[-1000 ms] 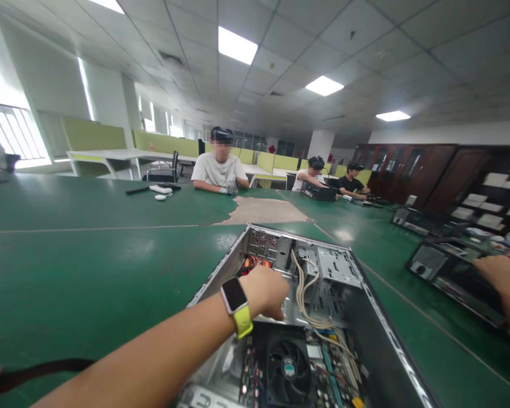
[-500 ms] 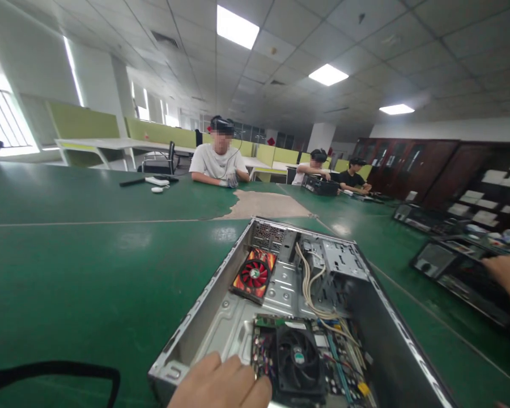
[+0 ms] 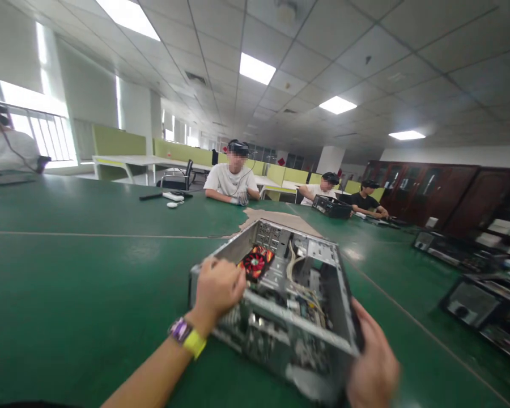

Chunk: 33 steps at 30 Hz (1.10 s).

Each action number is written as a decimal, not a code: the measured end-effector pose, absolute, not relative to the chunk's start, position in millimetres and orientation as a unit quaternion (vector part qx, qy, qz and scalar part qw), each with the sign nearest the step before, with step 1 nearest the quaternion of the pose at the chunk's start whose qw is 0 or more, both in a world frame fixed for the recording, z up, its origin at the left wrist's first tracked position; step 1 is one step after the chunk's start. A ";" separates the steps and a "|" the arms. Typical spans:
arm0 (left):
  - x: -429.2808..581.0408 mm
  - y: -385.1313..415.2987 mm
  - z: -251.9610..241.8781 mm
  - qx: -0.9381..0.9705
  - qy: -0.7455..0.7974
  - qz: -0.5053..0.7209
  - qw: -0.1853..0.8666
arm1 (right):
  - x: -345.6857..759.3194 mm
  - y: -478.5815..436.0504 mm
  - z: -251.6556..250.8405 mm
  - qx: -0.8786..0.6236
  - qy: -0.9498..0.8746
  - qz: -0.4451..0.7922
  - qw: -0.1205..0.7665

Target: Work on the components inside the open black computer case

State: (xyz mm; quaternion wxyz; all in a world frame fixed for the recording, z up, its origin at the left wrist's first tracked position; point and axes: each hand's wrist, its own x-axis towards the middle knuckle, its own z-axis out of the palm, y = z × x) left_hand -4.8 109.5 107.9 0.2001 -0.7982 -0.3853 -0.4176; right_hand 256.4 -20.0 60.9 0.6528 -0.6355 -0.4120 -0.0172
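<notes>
- The right hand [image 3: 372, 362], nearest the camera, now clasps the near right corner of the open grey metal computer case [image 3: 280, 294]; a second ago it hung well off to the right, touching nothing.
- The left hand [image 3: 218, 288], with a yellow-strapped watch [image 3: 187, 335] on its wrist, is closed over the case's near left rim; half a second ago it lay at the front edge.
- With both hands gripping, the case looks tilted up at its near end, no longer flat on the green table [image 3: 76, 272]; judging by that, it is being lifted or turned.
- Inside, the red-and-black fan card [image 3: 255, 263] sits by the far left wall.
- Beyond, a seated person in a white shirt [image 3: 230, 180] rests arms on the table.
</notes>
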 end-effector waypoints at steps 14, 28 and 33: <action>56.3 -24.0 116.2 -0.636 -0.127 -0.371 -0.664 | 175.2 -66.7 156.6 -0.077 -0.287 0.639 0.709; 55.9 -84.6 135.6 -0.587 -0.293 -0.418 -0.629 | 149.5 -113.4 158.9 -0.071 -0.306 0.609 0.728; 46.7 -88.6 135.0 -0.580 -0.206 -0.374 -0.693 | 152.3 -124.2 163.1 -0.095 -0.330 0.581 0.737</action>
